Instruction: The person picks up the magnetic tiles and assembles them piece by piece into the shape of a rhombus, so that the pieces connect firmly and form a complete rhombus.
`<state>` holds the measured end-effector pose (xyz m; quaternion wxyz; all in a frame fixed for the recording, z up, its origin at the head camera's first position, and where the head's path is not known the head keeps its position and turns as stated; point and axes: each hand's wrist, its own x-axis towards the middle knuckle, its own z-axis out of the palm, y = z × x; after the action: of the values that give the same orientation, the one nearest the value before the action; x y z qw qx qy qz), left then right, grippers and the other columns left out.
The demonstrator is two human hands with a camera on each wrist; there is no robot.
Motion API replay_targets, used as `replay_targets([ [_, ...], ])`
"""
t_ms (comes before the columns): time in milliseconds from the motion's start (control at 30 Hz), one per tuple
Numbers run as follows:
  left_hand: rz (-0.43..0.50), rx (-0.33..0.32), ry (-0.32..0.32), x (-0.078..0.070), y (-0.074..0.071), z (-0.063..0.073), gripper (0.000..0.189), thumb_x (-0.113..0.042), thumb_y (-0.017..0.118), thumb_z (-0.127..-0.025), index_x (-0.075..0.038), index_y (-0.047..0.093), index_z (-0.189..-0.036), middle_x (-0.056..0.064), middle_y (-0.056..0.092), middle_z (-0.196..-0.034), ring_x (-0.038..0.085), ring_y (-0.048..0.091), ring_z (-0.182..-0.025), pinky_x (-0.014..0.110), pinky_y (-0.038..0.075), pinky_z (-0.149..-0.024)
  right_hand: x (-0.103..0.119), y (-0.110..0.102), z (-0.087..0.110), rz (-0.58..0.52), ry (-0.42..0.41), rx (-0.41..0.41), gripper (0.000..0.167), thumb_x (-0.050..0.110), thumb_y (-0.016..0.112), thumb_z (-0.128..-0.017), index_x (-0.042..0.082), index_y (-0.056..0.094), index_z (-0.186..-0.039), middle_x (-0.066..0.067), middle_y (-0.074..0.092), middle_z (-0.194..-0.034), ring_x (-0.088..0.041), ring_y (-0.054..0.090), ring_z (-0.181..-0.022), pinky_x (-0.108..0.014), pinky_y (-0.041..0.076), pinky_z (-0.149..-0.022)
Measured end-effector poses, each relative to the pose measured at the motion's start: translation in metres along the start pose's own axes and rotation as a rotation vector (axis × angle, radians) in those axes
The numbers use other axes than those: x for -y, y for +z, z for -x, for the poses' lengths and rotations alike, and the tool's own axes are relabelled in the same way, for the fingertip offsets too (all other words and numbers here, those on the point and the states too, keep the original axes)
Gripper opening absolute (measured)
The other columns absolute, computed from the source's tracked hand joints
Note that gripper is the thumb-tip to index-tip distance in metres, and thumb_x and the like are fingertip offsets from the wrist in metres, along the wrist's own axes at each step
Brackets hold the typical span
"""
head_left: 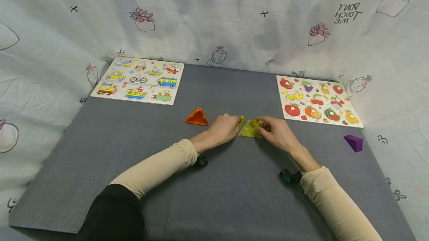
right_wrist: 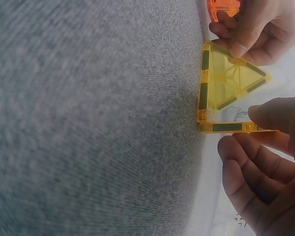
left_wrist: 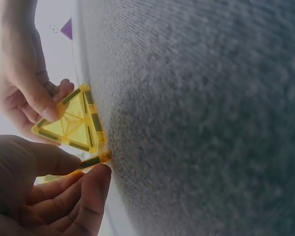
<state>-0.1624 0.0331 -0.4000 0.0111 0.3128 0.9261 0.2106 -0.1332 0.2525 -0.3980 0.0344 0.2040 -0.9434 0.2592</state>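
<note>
My left hand (head_left: 223,129) pinches a see-through yellow triangle tile (left_wrist: 96,161) between thumb and fingers, seen nearly edge-on in the left wrist view. To its right, my right hand (head_left: 279,132) grips the edge of another yellow triangle tile (right_wrist: 226,127) with thumb and fingertips. Yellow tiles (head_left: 249,129) stand together between the hands, low over the grey table, with dark magnet strips along their frames. In the head view a narrow gap separates the left tile from them. An orange pyramid of similar tiles (head_left: 197,117) stands just left of my left hand.
A purple pyramid-like piece (head_left: 355,143) sits near the table's right edge. At the back left lies a vehicle puzzle board (head_left: 120,96), at the back right a fruit puzzle board (head_left: 335,122). A patterned white curtain (head_left: 234,17) hangs behind the grey table (head_left: 228,200).
</note>
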Motion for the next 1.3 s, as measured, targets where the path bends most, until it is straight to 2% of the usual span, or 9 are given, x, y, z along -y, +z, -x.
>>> replay_targets([
  [233,0.018,0.045,0.029,-0.003,-0.002,0.001,0.012,-0.009,0.059,-0.093,-0.007,0.058,-0.081,-0.003,0.044,-0.064,0.01,0.039,-0.054,0.022,0.03,-0.046,0.002,0.001,-0.002,-0.003,-0.01,0.004,0.031,0.015,0.069,-0.091,0.003,0.067,-0.119,-0.007,0.071,-0.082,-0.012,0.062,-0.068,-0.028,0.049,-0.061],
  [367,0.006,0.045,0.03,-0.003,-0.003,0.002,0.014,-0.009,0.058,-0.094,-0.008,0.058,-0.081,-0.003,0.043,-0.064,0.009,0.038,-0.053,0.021,0.028,-0.045,0.004,0.002,-0.004,-0.009,-0.015,0.003,0.031,0.015,0.069,-0.091,0.003,0.067,-0.119,-0.006,0.071,-0.08,-0.012,0.062,-0.067,-0.027,0.049,-0.06],
  [667,-0.011,0.033,0.053,-0.003,-0.004,0.004,0.013,-0.013,0.06,-0.096,-0.008,0.062,-0.084,0.002,0.06,-0.071,0.01,0.046,-0.057,0.023,0.034,-0.049,0.008,0.004,-0.005,-0.011,-0.031,0.017,0.035,0.019,0.071,-0.089,0.004,0.067,-0.12,-0.004,0.071,-0.079,-0.01,0.063,-0.068,-0.028,0.05,-0.062],
  [833,-0.004,0.029,0.049,-0.003,-0.006,0.006,0.012,-0.012,0.059,-0.095,-0.008,0.062,-0.084,0.002,0.06,-0.072,0.01,0.046,-0.057,0.022,0.033,-0.049,0.009,0.005,-0.006,-0.013,-0.036,0.02,0.036,0.021,0.073,-0.088,0.006,0.067,-0.12,-0.004,0.071,-0.081,-0.011,0.063,-0.07,-0.029,0.051,-0.063],
  [1100,0.004,0.046,0.037,0.003,-0.011,0.015,0.012,-0.014,0.059,-0.097,-0.009,0.064,-0.088,0.004,0.064,-0.076,0.011,0.05,-0.057,0.022,0.037,-0.051,0.008,0.005,-0.003,0.002,-0.062,-0.022,0.038,0.022,0.075,-0.086,0.007,0.068,-0.12,-0.009,0.069,-0.096,-0.015,0.062,-0.073,-0.03,0.05,-0.063],
  [1200,-0.038,0.02,0.055,0.007,-0.017,0.019,0.011,-0.014,0.06,-0.097,-0.009,0.066,-0.09,0.004,0.066,-0.079,0.013,0.057,-0.061,0.025,0.045,-0.055,0.008,0.002,-0.002,-0.004,-0.031,-0.012,0.037,0.024,0.073,-0.089,0.008,0.068,-0.121,-0.01,0.068,-0.103,-0.017,0.062,-0.077,-0.032,0.05,-0.066],
  [1300,-0.082,-0.063,0.097,0.012,-0.028,0.024,0.012,-0.013,0.06,-0.096,-0.008,0.067,-0.088,0.005,0.067,-0.079,0.016,0.06,-0.067,0.029,0.05,-0.061,0.008,-0.003,-0.001,-0.023,0.006,-0.004,0.035,0.028,0.066,-0.094,0.008,0.067,-0.122,-0.009,0.068,-0.109,-0.019,0.063,-0.082,-0.035,0.051,-0.07],
])
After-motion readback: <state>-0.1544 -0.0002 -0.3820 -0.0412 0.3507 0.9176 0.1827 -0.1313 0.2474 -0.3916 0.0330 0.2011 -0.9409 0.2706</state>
